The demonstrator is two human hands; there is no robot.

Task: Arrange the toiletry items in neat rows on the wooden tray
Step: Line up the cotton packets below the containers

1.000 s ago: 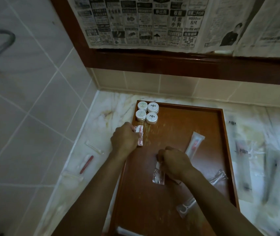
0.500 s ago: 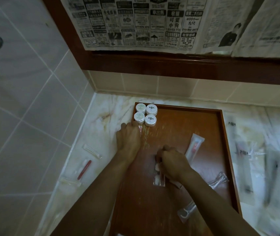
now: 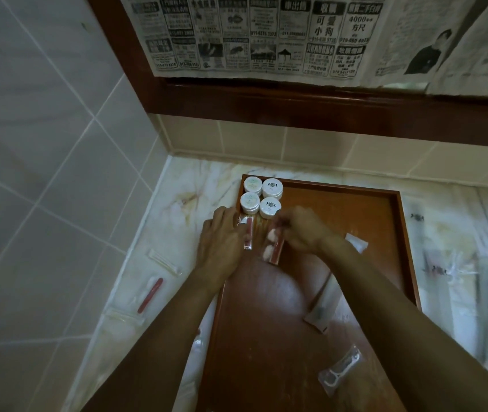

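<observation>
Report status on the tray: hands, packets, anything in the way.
Left hand rests on first packet. Right hand pinches second packet beside it, below the jars. Nothing blocks the row.

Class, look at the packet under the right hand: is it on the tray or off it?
On the tray. The packet lies flat on the tray below the jars, and the right hand pinches its top end.

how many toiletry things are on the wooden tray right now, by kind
Round white jars: 4
Small clear packets with a red stick, one under each of the hands: 2
Long flat sachets: 2, as far as the arm lets me see
Packet of floss picks: 1
Total on the wooden tray: 9
</observation>
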